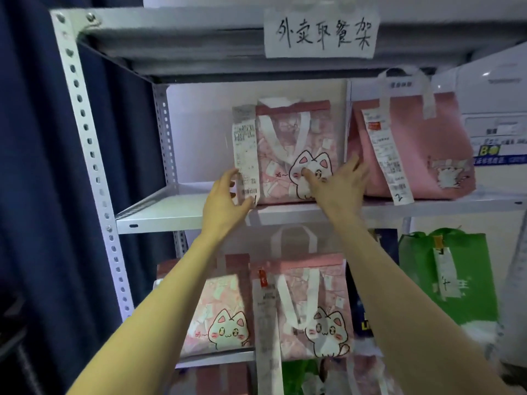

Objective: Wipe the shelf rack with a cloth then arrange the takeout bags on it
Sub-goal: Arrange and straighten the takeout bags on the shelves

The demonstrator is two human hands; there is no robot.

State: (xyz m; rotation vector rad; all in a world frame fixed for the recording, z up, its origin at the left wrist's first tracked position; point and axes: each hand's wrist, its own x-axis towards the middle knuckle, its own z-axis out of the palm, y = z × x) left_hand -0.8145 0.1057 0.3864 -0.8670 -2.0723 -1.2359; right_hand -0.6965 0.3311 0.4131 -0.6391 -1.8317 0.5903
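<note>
The grey-white metal shelf rack [159, 208] has perforated angle uprights and flat, smooth shelves; a dark blue pleated curtain [28, 166] hangs at its left side. A white paper sign [320, 32] with handwritten characters is fixed to the top shelf's front edge.

The pink cat-print fabric takeout bag [285, 143] stands upright at the middle shelf's front edge, near its centre. It has white strap handles and a long printed receipt [245, 149] hanging down its left edge. A plain pink fabric bag [413, 155] stands just beside it on the right.

On the lower shelf stand two more pink cat-print bags [310, 309] and a green woven bag [445, 269].

The left hand [224, 201] curves lightly round the takeout bag's lower left edge. The right hand [339, 183] lies spread, its thumb pressing the bag's front and its straight fingers reaching its right edge.
</note>
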